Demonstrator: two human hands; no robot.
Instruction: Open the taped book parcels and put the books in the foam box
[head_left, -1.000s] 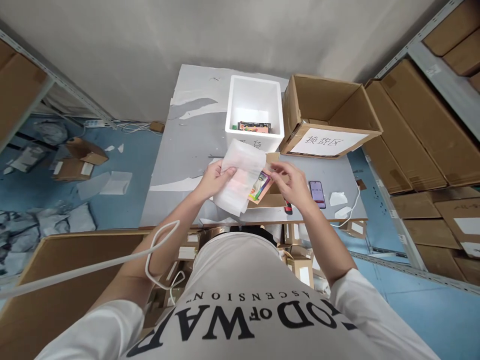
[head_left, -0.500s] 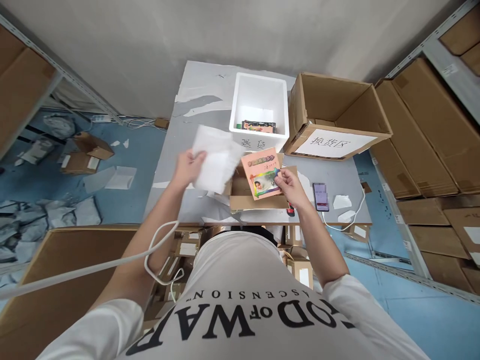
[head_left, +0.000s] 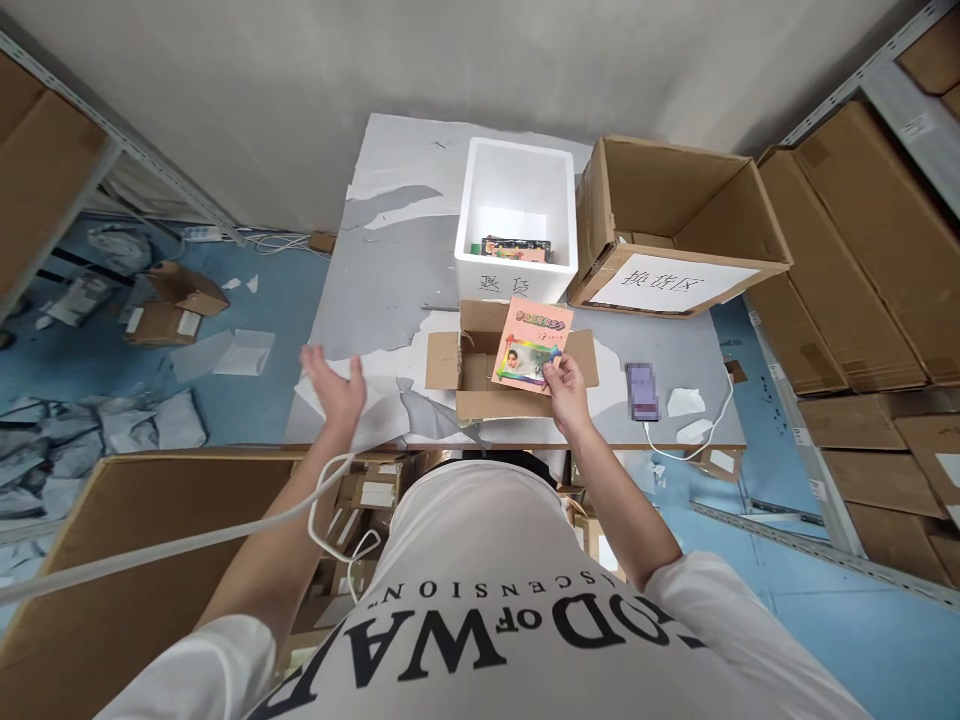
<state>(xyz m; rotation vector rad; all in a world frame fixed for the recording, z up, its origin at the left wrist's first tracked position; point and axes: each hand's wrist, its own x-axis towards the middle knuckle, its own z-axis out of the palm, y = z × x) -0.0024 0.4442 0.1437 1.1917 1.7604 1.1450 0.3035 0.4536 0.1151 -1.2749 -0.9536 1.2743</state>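
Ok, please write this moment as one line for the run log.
right hand: holds pink booklet over open carton | left hand: fingers spread, holding nothing | white box: items inside

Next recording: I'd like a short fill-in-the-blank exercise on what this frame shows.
The right hand holds the pink booklet near its lower ____ corner as pictured.
The left hand holds ____.
As pictured, the white foam box stands to the ____ of the large cardboard box.

Missing words: right; nothing; left.

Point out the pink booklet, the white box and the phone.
Pink booklet (head_left: 531, 340), head view: middle of its cover.
White box (head_left: 544, 284), head view: outer front wall.
Phone (head_left: 642, 392), head view: middle of its screen.
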